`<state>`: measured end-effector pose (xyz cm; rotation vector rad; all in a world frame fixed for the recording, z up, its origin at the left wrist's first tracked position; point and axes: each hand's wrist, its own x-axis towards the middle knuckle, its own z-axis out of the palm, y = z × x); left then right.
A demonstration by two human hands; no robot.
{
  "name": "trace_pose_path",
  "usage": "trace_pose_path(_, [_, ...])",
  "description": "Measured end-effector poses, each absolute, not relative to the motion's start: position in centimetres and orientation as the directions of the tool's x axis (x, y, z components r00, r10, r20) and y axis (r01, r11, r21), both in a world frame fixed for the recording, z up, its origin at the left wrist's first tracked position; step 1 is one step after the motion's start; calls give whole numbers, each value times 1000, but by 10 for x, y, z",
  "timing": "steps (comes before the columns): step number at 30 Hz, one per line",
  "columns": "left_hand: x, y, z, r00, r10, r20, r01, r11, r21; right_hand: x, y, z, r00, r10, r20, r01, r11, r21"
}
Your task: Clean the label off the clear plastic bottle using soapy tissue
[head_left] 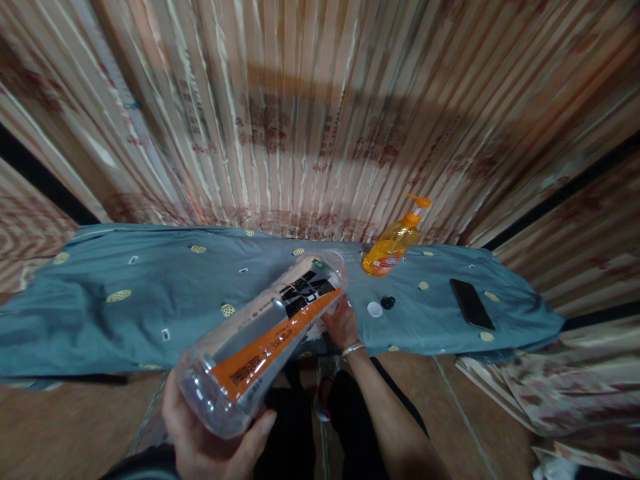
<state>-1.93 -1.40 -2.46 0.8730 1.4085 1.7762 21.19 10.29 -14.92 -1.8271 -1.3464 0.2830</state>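
A large clear plastic bottle [260, 340] with an orange, black and grey label is held slanted in front of me, one end near me and the other pointing up to the right. My left hand [210, 427] is closed round its near end, thumb on the side. My right hand [343, 323], with a bangle on the wrist, grips the bottle near its far end; its fingers are partly hidden behind it. A small whitish thing [316, 331] shows below the bottle beside my right hand; I cannot make out what it is.
A bench [165, 287] under a teal pineapple-print cloth runs across. On it stand a pump bottle [387, 250] of orange liquid, a white cap [375, 309], a small black cap-like piece [388, 303] and a phone [471, 304]. Patterned curtains [310, 133] hang behind.
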Motion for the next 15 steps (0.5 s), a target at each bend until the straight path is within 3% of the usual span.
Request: trace_pose_path(15, [-14,-13,-23,-536,844,29,-126,-113,986,216,103,-158,383,884,267,717,-102,-690])
